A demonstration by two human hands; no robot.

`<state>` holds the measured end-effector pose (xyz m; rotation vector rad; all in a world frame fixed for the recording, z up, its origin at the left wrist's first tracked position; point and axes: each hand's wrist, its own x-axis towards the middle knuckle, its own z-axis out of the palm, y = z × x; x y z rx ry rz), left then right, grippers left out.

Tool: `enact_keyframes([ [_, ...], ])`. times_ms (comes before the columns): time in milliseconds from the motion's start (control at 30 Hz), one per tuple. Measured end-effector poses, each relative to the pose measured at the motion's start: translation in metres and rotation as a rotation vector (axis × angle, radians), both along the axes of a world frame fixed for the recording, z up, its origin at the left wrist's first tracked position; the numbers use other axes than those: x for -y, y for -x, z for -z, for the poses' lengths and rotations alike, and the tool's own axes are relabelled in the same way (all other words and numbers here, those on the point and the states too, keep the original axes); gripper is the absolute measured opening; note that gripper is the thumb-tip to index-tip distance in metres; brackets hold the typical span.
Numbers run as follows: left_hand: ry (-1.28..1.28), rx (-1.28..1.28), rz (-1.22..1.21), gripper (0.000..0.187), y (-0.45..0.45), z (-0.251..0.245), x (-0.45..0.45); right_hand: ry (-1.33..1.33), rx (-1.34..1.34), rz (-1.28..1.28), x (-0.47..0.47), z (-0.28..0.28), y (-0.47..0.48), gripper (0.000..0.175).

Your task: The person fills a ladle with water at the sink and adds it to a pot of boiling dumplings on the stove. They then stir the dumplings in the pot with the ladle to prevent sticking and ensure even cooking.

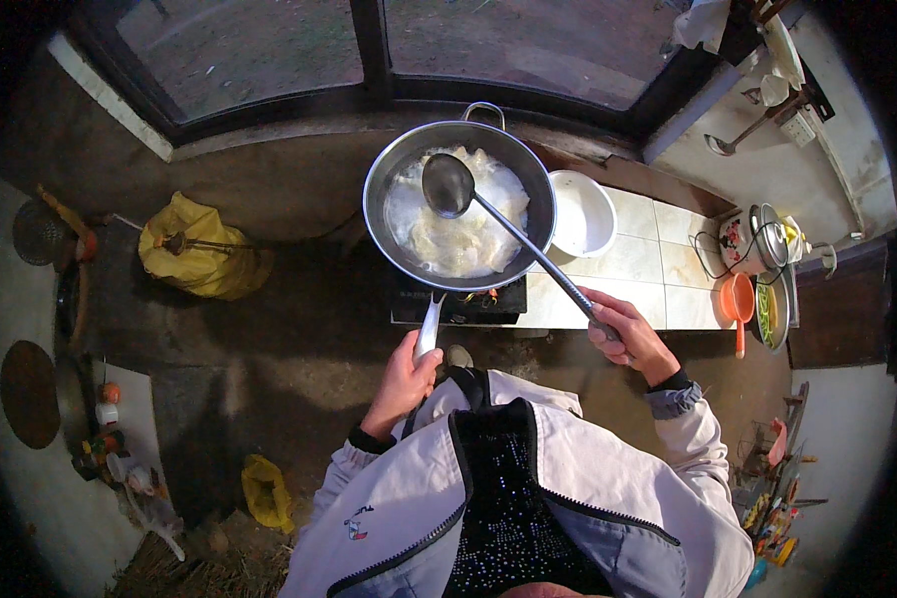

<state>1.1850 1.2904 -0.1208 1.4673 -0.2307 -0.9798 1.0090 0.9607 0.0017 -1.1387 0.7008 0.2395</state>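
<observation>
My left hand (405,385) grips the metal handle (428,329) of a deep wok (378,196). The wok sits over a black cooktop (504,308) at the counter's left end. Inside it, pale food pieces, possibly dumplings, lie in cloudy, foamy liquid (456,243). In my right hand (631,334) is the dark end of a long-handled metal ladle (536,250). The ladle's bowl is above the food, left of the wok's centre; whether it touches the liquid is hard to tell. A white basin (584,215) stands right beside the wok.
The tiled counter (632,265) runs right to an orange dipper (735,299), a pan with green vegetables (768,318) and a floral electric pot (740,243). A yellow sack (202,254) stands at left. A window (508,45) lies beyond the wok. Another ladle (725,143) hangs at right.
</observation>
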Motion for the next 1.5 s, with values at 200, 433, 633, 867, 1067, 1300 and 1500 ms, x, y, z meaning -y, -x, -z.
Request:
enact_keyframes([
  [200, 0.0, 0.009, 0.008, 0.02, 0.0, -0.003, 0.0, -0.004, -0.018, -0.017, -0.001, 0.008, -0.003, 0.051],
  [433, -0.006, -0.006, 0.002, 0.021, 0.0, -0.003, 0.001, -0.034, -0.026, -0.054, 0.004, 0.012, -0.006, 0.051],
  [633, 0.009, -0.014, 0.019, 0.024, -0.001, 0.006, -0.002, -0.031, -0.003, -0.095, 0.005, 0.001, 0.006, 0.048],
  [867, -0.002, -0.004, 0.013, 0.024, 0.0, 0.004, 0.0, 0.023, -0.075, -0.159, 0.0, -0.025, 0.02, 0.05],
  [1067, 0.007, -0.029, -0.001, 0.025, 0.001, 0.005, 0.0, 0.191, 0.006, -0.063, 0.0, -0.036, 0.021, 0.052],
  [1300, -0.028, 0.012, 0.019, 0.026, -0.002, 0.006, 0.0, 0.54, 0.028, 0.05, 0.022, -0.023, 0.004, 0.052],
  [1500, -0.052, 0.05, 0.038, 0.027, -0.002, 0.001, -0.001, 0.53, 0.016, 0.079, 0.032, 0.0, -0.007, 0.053],
])
